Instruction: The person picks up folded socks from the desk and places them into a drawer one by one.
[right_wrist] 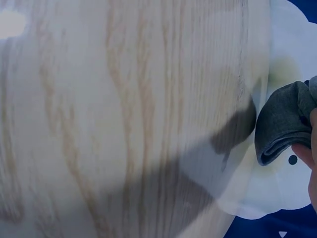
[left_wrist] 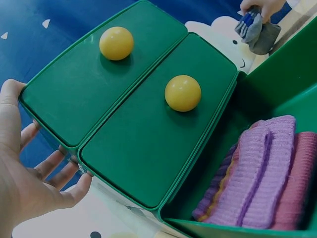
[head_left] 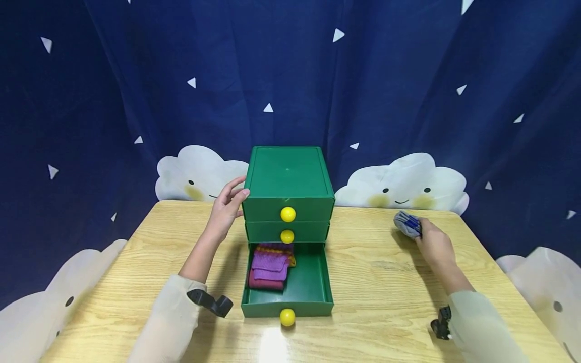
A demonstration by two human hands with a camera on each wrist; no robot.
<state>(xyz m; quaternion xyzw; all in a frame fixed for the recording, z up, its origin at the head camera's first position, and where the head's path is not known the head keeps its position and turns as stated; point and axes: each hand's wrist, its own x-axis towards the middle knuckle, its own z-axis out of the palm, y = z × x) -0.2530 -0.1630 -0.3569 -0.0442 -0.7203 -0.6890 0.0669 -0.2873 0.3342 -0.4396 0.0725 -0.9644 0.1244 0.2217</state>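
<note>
A green three-drawer cabinet [head_left: 288, 174] with yellow ball knobs stands mid-table, its bottom drawer [head_left: 308, 282] pulled out. Folded knitted pieces, purple [head_left: 270, 264] and dark red [head_left: 265, 281], lie along that drawer's left side, with an orange-yellow band showing behind them. My left hand [head_left: 227, 204] rests on the cabinet's left side near the top front corner, fingers spread, as the left wrist view [left_wrist: 44, 183] also shows. Off to the right, my right hand [head_left: 436, 244] pinches a folded grey sock with blue stripes [head_left: 407, 224], held above the table.
The light wooden table [head_left: 372, 297] extends on both sides of the cabinet. Behind it hangs a dark blue curtain [head_left: 290, 75] with white triangles and smiling clouds. The open drawer's front juts toward me, its yellow knob [head_left: 287, 317] foremost.
</note>
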